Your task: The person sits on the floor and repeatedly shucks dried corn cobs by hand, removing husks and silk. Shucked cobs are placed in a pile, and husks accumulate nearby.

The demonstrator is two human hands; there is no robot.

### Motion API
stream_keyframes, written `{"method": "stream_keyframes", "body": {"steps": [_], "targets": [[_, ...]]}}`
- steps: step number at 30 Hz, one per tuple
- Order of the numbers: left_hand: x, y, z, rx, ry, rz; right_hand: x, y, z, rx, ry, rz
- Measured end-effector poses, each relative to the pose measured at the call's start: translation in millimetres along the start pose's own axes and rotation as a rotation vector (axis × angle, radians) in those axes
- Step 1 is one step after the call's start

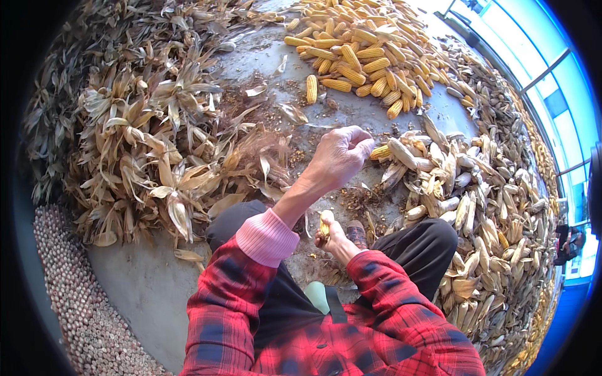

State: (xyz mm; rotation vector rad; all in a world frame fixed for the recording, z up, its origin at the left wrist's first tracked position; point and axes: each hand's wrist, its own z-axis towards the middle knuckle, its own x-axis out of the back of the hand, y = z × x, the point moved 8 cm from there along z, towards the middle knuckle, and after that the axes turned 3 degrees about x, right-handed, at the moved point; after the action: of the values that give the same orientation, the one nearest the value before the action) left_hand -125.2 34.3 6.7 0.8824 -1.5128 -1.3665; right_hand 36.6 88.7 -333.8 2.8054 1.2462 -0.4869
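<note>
My left hand (343,152) is raised over the concrete floor, fingers curled in and thumb against them; no object shows in it. Close to its fingertips, a partly husked ear of corn (380,152) pokes out of the heap of unhusked ears (463,178). Lower down, between my knees, my right hand (335,237) grips a short yellow piece of corn ear (325,223), its pale end upward. The fingers hide part of the ear. Beyond my hands lies a pile of bare yellow ears (362,56), with one ear (311,89) standing apart.
Dry husks (155,141) are heaped at the left. Stacked cobs (89,301) line the lower left. A patterned shoe (356,234) and a pale green object (317,296) are between my legs. Loose kernels and silk litter the floor. A person (569,244) is at the far right.
</note>
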Motion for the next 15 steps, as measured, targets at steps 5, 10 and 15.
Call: {"method": "stream_keyframes", "body": {"steps": [5, 10, 15], "targets": [[4.8, 4.8, -0.8, -0.055, 0.042, 0.022, -88.8, -178.1, -49.5, 0.712, -0.386, -0.226], [-1.8, 5.3, 1.6, -0.008, -0.018, 0.023, -153.3, -354.0, -186.8, 1.262, -0.441, -0.292], [-19.7, 11.1, 0.7, -0.007, -0.124, 0.098, -99.8, -347.8, -184.0, 1.142, -0.216, -0.478]]}}
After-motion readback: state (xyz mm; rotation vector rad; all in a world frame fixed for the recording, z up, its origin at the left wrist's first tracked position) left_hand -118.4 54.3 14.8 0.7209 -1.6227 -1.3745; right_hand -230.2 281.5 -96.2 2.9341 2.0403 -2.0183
